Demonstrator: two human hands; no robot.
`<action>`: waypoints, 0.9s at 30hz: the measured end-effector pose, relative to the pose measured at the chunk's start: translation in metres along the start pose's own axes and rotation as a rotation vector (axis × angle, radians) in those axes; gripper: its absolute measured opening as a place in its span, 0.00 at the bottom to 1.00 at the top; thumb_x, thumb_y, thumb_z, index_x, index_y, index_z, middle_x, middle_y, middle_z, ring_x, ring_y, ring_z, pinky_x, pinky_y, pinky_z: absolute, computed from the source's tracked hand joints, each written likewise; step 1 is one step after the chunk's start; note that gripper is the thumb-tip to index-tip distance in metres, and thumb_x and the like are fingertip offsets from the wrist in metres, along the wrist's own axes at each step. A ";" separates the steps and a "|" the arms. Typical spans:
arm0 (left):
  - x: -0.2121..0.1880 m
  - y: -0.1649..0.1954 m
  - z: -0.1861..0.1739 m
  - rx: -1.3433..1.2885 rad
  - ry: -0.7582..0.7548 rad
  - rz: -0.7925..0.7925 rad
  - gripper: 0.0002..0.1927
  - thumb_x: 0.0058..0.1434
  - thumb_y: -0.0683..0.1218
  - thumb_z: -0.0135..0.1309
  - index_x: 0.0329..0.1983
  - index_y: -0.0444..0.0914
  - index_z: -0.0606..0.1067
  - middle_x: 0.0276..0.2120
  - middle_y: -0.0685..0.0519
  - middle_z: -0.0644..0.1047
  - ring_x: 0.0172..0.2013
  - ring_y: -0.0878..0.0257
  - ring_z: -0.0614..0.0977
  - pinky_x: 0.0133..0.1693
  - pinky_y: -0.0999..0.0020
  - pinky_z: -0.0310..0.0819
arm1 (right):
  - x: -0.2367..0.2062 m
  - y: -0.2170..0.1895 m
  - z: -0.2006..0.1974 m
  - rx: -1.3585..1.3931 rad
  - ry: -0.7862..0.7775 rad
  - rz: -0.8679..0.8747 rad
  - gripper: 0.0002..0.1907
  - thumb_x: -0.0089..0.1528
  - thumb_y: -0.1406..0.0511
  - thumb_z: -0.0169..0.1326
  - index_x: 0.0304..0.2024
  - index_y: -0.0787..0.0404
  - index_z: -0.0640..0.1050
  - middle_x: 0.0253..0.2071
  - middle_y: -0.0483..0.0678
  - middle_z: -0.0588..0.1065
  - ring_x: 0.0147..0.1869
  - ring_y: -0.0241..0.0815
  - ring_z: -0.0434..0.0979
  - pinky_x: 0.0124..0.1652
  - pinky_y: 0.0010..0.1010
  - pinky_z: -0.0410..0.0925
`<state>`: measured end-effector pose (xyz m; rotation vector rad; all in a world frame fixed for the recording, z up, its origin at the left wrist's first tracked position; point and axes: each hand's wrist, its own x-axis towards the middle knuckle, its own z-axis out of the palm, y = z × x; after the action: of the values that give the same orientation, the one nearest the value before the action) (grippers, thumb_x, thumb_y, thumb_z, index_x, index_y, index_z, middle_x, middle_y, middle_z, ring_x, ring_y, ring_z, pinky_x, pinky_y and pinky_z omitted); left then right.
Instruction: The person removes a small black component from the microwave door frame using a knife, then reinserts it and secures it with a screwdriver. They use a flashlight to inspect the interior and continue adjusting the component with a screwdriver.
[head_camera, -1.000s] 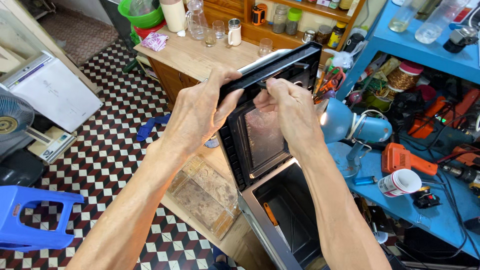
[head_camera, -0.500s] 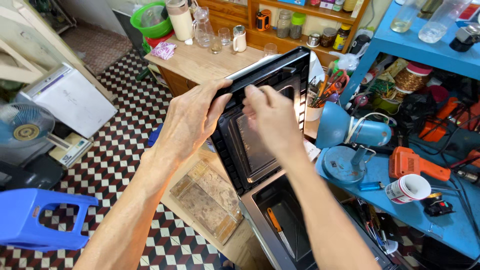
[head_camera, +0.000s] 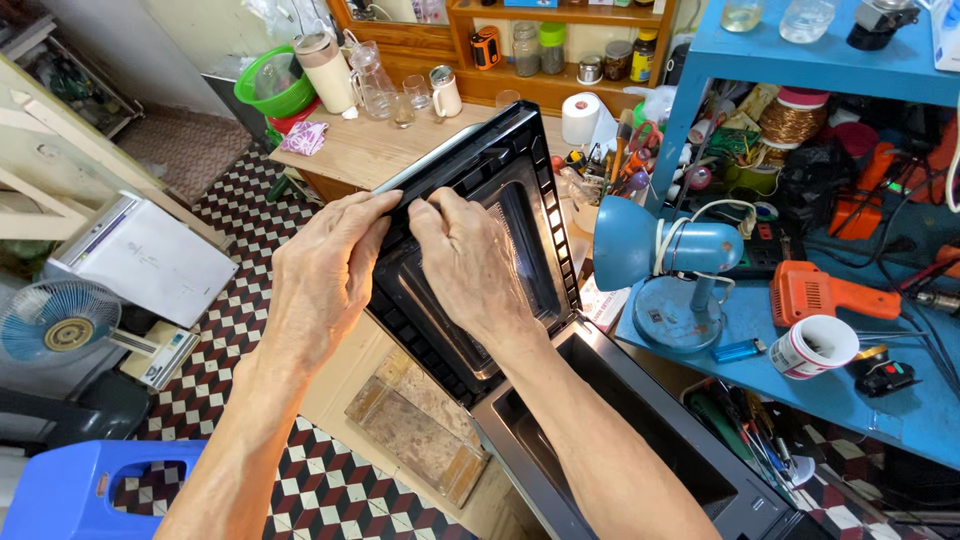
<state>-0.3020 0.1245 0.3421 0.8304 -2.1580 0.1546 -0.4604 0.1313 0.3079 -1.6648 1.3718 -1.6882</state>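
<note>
Both hands have slid closer together along the top edge of the oven door since a second ago.

Head view: the left hand (head_camera: 325, 275) and right hand (head_camera: 470, 265) grip the upper rim of the black oven door (head_camera: 520, 215) — fingers curled over it, thumbs nearly meeting — so both are clamped on the door. The door stands tilted above the open oven body (head_camera: 640, 430). Just to the right, a blue desk lamp (head_camera: 660, 255) sits on the blue counter (head_camera: 900, 400) beside an orange drill (head_camera: 825, 292) and a white cup (head_camera: 812, 345).
</note>
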 end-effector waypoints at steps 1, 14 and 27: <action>0.000 0.001 0.000 0.001 -0.001 -0.006 0.13 0.68 0.38 0.56 0.55 0.36 0.77 0.51 0.43 0.80 0.50 0.50 0.84 0.50 0.61 0.79 | -0.001 0.001 -0.002 -0.047 -0.010 -0.032 0.16 0.68 0.58 0.48 0.38 0.65 0.76 0.33 0.59 0.77 0.43 0.55 0.79 0.44 0.45 0.69; -0.001 0.003 -0.004 -0.031 -0.010 -0.063 0.13 0.69 0.39 0.55 0.56 0.36 0.77 0.49 0.45 0.81 0.45 0.54 0.85 0.43 0.64 0.80 | -0.011 0.002 0.007 -0.326 0.268 -0.398 0.12 0.65 0.67 0.60 0.46 0.64 0.72 0.37 0.53 0.77 0.37 0.51 0.78 0.38 0.39 0.70; -0.003 -0.004 -0.005 -0.043 0.015 -0.045 0.12 0.69 0.38 0.55 0.55 0.34 0.77 0.49 0.43 0.80 0.47 0.50 0.84 0.47 0.61 0.79 | -0.008 -0.003 0.013 -0.209 0.229 -0.228 0.08 0.64 0.68 0.60 0.43 0.63 0.75 0.35 0.52 0.78 0.36 0.47 0.81 0.36 0.38 0.72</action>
<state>-0.2948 0.1247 0.3431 0.8500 -2.1198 0.0912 -0.4455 0.1345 0.3034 -1.8494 1.5595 -1.9733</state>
